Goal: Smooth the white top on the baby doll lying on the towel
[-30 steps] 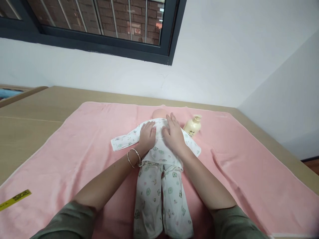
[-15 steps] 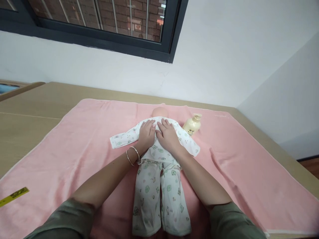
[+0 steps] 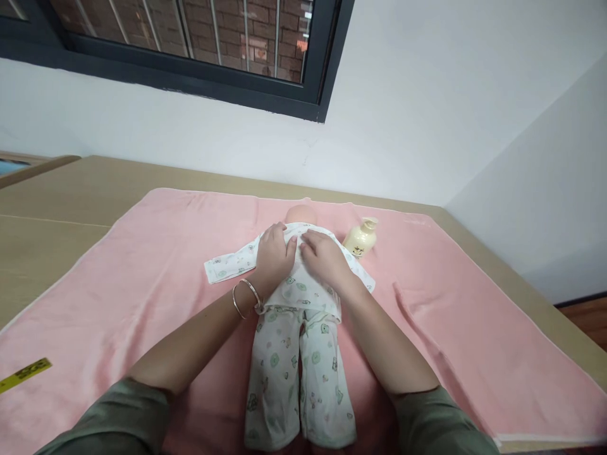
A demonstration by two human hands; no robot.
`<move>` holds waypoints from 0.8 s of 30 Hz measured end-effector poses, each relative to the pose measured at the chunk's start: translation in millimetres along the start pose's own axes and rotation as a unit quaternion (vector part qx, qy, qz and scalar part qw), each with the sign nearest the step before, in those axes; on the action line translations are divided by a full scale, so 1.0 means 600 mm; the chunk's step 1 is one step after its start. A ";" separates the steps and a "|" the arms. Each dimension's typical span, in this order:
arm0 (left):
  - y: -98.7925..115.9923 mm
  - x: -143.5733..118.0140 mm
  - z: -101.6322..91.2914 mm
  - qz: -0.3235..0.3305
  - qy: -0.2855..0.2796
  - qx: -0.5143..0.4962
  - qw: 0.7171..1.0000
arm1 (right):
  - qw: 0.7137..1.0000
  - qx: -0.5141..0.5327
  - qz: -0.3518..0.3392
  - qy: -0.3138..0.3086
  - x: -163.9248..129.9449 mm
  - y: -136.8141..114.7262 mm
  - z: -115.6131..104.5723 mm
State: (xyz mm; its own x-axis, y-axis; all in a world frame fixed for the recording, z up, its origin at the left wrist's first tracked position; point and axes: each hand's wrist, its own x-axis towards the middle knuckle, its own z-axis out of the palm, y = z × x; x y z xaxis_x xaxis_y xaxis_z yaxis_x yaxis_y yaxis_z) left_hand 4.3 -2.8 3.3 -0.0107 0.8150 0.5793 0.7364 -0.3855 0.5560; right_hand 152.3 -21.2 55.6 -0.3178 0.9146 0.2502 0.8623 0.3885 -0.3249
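Doll (image 3: 300,289) in patterned pajamas (image 3: 274,379) flat on pink cloth (image 3: 474,303)

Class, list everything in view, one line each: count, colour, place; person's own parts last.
doll: one, pinkish, on cloth
top: one, white, printed, on the doll
trousers: one pair, white, printed, below top
pump bottle: one, cream, right of doll
cloth: one, pink, beneath doll
label strip: one, yellow, left edge
wooden surface: one, tan, beneath cloth
window: one, dark, upper left
bars: several, grey, outside
bricks: many, brown, behind bars
walls: two, white, background
unclear item: one, blue, far left
unclear patch: one, brown, far right
bangles: apparently two, silver, left wrist
sleeves: two, green, lower edge
forearms: two, bare, below the hands
left hand: one, bare, on the top's left
right hand: one, bare, on the top's right
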 end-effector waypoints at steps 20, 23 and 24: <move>0.067 0.008 -0.149 0.103 -0.564 0.112 0.812 | 0.932 -0.069 -0.006 -0.355 -0.046 -0.012 -0.089; 0.078 0.014 -0.181 0.101 -0.570 0.111 0.807 | 0.944 -0.030 -0.017 -0.329 -0.056 -0.007 -0.119; 0.080 0.016 -0.190 0.100 -0.569 0.108 0.809 | 0.947 -0.024 -0.014 -0.320 -0.061 -0.007 -0.130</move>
State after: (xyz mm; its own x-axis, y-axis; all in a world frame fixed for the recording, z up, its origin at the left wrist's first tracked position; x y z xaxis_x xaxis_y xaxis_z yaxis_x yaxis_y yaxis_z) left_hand -37.4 -62.8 103.3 0.6621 0.6641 -0.3473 0.7492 -0.5741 0.3303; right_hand 191.3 -64.9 118.6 -0.5014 0.7906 -0.3514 0.8620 0.4217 -0.2813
